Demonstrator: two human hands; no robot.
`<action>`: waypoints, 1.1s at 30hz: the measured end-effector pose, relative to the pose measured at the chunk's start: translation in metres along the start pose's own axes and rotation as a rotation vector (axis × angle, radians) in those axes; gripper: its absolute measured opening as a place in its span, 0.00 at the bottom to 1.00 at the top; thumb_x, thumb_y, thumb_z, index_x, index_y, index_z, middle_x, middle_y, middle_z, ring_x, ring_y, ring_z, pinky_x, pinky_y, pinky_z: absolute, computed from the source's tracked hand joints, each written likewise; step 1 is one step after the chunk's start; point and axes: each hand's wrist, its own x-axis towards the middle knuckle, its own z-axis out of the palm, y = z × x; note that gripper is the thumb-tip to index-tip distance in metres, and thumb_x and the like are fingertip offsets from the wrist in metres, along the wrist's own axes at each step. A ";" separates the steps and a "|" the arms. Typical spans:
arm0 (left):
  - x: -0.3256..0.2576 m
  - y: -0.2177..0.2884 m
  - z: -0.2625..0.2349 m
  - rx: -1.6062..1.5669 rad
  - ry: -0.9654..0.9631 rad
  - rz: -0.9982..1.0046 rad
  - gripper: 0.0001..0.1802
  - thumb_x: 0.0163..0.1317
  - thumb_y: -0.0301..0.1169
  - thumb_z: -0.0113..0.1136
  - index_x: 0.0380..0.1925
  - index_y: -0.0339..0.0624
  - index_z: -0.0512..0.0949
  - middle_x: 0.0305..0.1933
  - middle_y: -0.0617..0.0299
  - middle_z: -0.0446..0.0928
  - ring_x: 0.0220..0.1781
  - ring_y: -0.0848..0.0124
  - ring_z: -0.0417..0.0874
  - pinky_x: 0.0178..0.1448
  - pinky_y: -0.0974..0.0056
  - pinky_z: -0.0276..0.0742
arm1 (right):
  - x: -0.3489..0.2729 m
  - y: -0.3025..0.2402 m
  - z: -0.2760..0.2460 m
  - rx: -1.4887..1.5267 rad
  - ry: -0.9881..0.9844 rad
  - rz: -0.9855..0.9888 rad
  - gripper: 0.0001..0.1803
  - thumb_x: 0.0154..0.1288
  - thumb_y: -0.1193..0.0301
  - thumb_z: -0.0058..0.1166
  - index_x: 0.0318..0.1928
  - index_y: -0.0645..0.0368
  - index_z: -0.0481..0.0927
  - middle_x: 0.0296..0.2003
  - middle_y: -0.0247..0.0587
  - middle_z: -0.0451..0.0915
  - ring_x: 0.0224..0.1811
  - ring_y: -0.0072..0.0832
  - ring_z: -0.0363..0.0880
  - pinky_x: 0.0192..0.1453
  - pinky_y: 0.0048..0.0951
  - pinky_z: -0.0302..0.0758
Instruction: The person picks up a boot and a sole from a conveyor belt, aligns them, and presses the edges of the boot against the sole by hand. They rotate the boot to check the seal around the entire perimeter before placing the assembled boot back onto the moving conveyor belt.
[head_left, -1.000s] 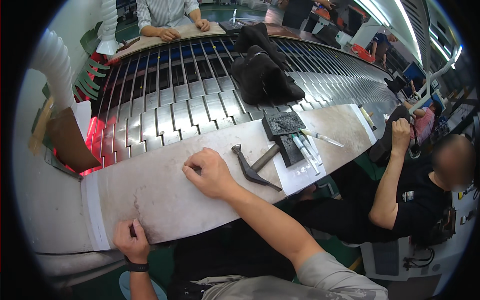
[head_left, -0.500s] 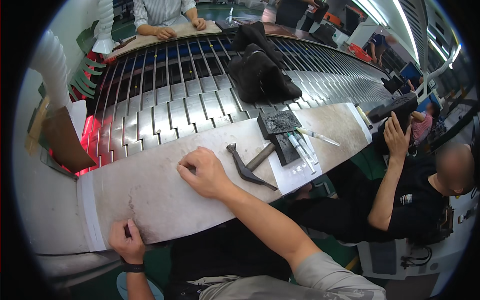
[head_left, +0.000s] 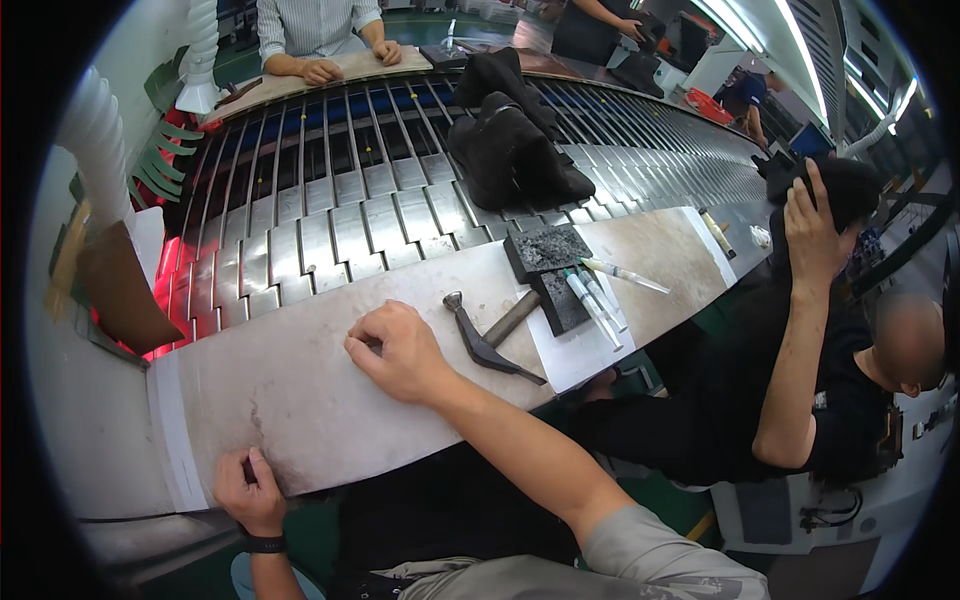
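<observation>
On the pale board in front of me, my right hand rests in a loose fist, thumb close to the curled fingers, and nothing shows in it. My left hand, a dark band at its wrist, lies curled at the board's near left edge, also with nothing visible inside. Right of my right hand lies a hammer, apart from my fingers. Beyond it are two dark blocks, one rough on top. Several syringes lie against them, partly over a white sheet.
A pair of black boots stands on the slatted metal conveyor past the board. A brown panel and white hoses are at the left. A co-worker on the right holds up a black boot; another person sits opposite.
The co-worker on the right has raised the black boot and their arm higher. My hands keep nearly the same pose, and the view has shifted slightly.
</observation>
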 end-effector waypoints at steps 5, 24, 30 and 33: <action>0.001 0.001 -0.005 0.001 -0.019 -0.054 0.07 0.69 0.24 0.63 0.32 0.33 0.78 0.29 0.48 0.75 0.28 0.49 0.76 0.33 0.50 0.69 | 0.000 0.002 0.000 0.001 -0.011 -0.038 0.07 0.67 0.70 0.64 0.33 0.59 0.84 0.29 0.43 0.85 0.36 0.44 0.82 0.55 0.45 0.75; -0.001 0.001 -0.013 0.032 -0.031 -0.039 0.06 0.69 0.24 0.64 0.33 0.34 0.79 0.29 0.48 0.74 0.29 0.48 0.76 0.34 0.49 0.69 | -0.001 -0.006 0.001 0.046 -0.009 0.004 0.11 0.65 0.69 0.65 0.28 0.62 0.85 0.27 0.47 0.85 0.37 0.48 0.81 0.57 0.48 0.75; 0.001 0.004 -0.012 0.024 -0.025 -0.010 0.05 0.70 0.23 0.63 0.34 0.33 0.79 0.29 0.48 0.74 0.28 0.50 0.75 0.34 0.51 0.69 | -0.002 -0.002 0.003 0.037 0.035 -0.023 0.11 0.65 0.68 0.65 0.28 0.62 0.85 0.27 0.48 0.85 0.37 0.49 0.81 0.57 0.49 0.76; 0.003 0.006 -0.009 0.013 -0.032 -0.003 0.06 0.71 0.24 0.62 0.34 0.33 0.78 0.29 0.49 0.74 0.28 0.51 0.74 0.33 0.51 0.69 | -0.003 -0.002 -0.001 0.004 0.053 -0.023 0.10 0.64 0.69 0.66 0.29 0.62 0.85 0.28 0.47 0.85 0.37 0.48 0.82 0.57 0.48 0.76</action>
